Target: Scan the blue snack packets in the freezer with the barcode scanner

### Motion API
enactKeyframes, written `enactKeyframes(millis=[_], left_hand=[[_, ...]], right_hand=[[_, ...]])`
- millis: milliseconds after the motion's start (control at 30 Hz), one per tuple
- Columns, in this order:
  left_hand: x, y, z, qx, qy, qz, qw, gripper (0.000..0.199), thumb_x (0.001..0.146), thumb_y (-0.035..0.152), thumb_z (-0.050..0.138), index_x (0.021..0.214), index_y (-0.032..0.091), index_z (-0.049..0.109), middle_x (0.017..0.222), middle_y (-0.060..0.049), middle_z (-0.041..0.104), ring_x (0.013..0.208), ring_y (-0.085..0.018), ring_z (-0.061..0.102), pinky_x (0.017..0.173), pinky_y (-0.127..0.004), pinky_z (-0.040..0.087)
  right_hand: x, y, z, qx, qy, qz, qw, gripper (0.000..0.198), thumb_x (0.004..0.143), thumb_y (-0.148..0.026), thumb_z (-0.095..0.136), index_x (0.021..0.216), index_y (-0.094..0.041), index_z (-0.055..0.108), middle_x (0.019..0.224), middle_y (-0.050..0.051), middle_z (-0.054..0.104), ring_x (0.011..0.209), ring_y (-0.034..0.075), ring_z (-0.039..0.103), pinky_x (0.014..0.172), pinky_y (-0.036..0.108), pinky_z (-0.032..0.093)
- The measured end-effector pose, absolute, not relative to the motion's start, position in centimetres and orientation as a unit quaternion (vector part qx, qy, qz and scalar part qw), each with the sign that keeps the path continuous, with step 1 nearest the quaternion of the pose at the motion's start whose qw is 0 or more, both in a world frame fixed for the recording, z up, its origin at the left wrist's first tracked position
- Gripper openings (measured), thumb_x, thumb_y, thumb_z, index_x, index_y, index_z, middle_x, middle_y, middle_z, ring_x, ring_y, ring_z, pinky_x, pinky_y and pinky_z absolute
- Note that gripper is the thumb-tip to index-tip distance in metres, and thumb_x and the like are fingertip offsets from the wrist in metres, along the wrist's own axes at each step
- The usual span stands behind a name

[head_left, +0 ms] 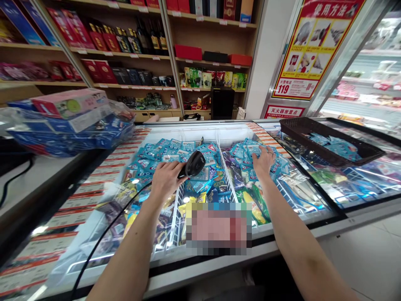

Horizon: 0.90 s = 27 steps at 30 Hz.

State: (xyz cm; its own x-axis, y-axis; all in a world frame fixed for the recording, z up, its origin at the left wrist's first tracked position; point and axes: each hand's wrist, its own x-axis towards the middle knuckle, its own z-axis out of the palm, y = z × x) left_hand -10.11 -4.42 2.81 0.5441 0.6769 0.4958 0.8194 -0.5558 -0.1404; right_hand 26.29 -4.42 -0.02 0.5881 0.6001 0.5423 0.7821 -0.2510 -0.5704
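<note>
My left hand (166,179) is wrapped round a black handheld barcode scanner (194,164), its head pointing right and its cable trailing down to the lower left. Below it, many blue packets (153,156) lie in a loose pile over the freezer's left and middle part. My right hand (264,161) rests on a second pile of blue packets (247,151) to the right, fingers spread and touching the top ones. Whether a packet is pinched there is not visible. Both forearms reach across the front edge of the chest freezer (216,261).
White wire dividers (227,171) split frozen goods inside the freezer. At right stands a brown basket (332,142) with more blue packets in it. Plastic-wrapped boxes (72,121) are stacked at left. Shelves (125,54) of bottles and boxes line the back.
</note>
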Motion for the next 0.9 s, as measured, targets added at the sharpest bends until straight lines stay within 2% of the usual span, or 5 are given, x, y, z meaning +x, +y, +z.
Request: enactKeyframes(millis=[100,233,433,633,900], left_hand=[[-10.3,-4.4,2.8,-0.842,-0.454,-0.214,0.198,0.035,0.083,0.040,0.051,0.112,0.020,0.055,0.099,-0.010,0.065,0.096,-0.027,0.058,0.085,-0.041,0.036],[-10.7,-4.3,2.8,-0.822,-0.477,-0.230,0.208,0.035,0.083,0.038,0.052,0.112,0.020,0.053,0.099,-0.009,0.065,0.095,-0.026,0.059,0.084,-0.039,0.036],[-11.0,-4.2,2.5,-0.794,-0.517,-0.245,0.204,0.037,0.079,0.034,0.057,0.114,0.022,0.052,0.104,-0.007,0.065,0.092,-0.025,0.060,0.076,-0.035,0.039],[-10.8,-4.2,2.2,-0.794,-0.522,-0.242,0.195,0.034,0.081,0.036,0.054,0.112,0.022,0.054,0.101,-0.007,0.065,0.090,-0.025,0.060,0.068,-0.032,0.039],[-10.8,-4.3,2.0,-0.799,-0.520,-0.233,0.193,0.034,0.081,0.036,0.053,0.112,0.022,0.054,0.101,-0.007,0.065,0.089,-0.026,0.060,0.066,-0.032,0.039]], right_hand=[[25.2,-5.0,0.6,-0.780,-0.457,-0.145,0.402,0.039,0.080,-0.029,0.050,0.117,-0.020,0.055,0.136,0.012,0.039,0.124,0.032,0.029,0.097,0.052,0.026],[23.2,-5.5,1.4,-0.716,-0.549,-0.148,0.406,0.031,0.085,-0.031,0.046,0.113,-0.021,0.058,0.129,0.010,0.047,0.121,0.028,0.035,0.099,0.048,0.026],[19.6,-5.7,0.9,-0.564,-0.739,-0.033,0.368,0.032,0.092,-0.033,0.040,0.115,-0.022,0.059,0.116,0.007,0.060,0.111,0.022,0.049,0.098,0.041,0.034],[17.0,-6.6,0.4,-0.374,-0.899,0.044,0.223,0.050,0.089,-0.047,0.046,0.137,-0.032,0.039,0.147,-0.001,0.033,0.134,0.021,0.030,0.107,0.042,0.028],[18.0,-6.4,1.1,-0.388,-0.898,0.055,0.201,0.040,0.087,-0.054,0.045,0.108,-0.025,0.063,0.126,0.002,0.058,0.119,0.020,0.049,0.100,0.037,0.035]])
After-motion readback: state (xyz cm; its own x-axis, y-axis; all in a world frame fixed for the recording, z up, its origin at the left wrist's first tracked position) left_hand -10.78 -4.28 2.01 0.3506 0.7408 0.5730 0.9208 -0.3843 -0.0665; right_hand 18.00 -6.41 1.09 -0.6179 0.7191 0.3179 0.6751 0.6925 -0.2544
